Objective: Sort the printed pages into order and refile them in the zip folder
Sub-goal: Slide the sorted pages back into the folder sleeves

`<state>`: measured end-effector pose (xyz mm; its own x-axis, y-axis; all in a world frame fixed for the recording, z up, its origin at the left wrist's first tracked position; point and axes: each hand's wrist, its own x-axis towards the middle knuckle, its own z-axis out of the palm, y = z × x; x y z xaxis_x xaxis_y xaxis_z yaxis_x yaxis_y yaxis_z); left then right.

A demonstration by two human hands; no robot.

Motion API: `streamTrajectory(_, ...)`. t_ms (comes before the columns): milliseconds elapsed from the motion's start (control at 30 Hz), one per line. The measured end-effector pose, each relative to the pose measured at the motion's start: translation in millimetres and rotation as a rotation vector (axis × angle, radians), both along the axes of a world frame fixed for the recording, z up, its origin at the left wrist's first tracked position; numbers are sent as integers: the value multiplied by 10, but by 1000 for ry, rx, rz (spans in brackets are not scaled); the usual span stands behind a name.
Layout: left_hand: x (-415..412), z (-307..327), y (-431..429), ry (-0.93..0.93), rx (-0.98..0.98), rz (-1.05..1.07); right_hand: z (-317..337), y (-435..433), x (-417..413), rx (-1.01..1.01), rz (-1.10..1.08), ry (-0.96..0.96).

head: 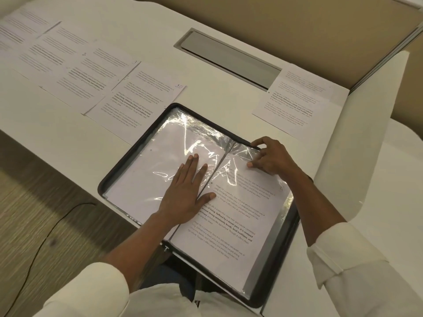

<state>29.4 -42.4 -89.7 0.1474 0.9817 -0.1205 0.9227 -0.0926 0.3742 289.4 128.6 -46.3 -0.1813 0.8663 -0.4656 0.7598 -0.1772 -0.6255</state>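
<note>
- The right hand [272, 156] is pinching the top edge of the right-hand sleeve [242, 186] with thumb and curled fingers. I cannot tell whether it is also gripping the page's corner.
- The left hand [185, 195] is lying flat with straight fingers, gripping nothing and pressing the left-hand sleeve [146, 175] down beside the spine.
- One printed page [229, 225] is sitting in the right-hand sleeve, text up.
- Risk: the crinkled plastic is likely catching the page's top corner, so pushing harder could fold or crease it.
- Risk: the zip folder [259, 302] is overhanging the desk [217, 92] toward the lap. If the left hand lifts, it could be tipping or sliding off.
- Risk: the loose pages are overlapping, so the wrong one could be filed next.
- Count: one folder, lying open, and two sleeves showing.
- Count: at least four pages in the left row, including the page marked 10 [142, 97], with the far end running out of view.
- Count: one lone page [297, 99] is lying on the right.
</note>
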Motion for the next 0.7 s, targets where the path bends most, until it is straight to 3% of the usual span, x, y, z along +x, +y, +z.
streamTrajectory(233,11,-4,-3,-19,11,6,78,-39,25,-9,-28,9)
streamTrajectory(400,17,-21,-3,-26,18,10,255,-92,178,40,100,-324)
streamTrajectory(467,18,-27,-4,-25,25,10,334,-152,270,36,100,-349)
streamTrajectory(567,20,-26,-5,-20,23,11,402,-270,354,84,15,-297)
streamTrajectory(700,32,6,2,-13,0,16,361,-559,383,74,-324,33)
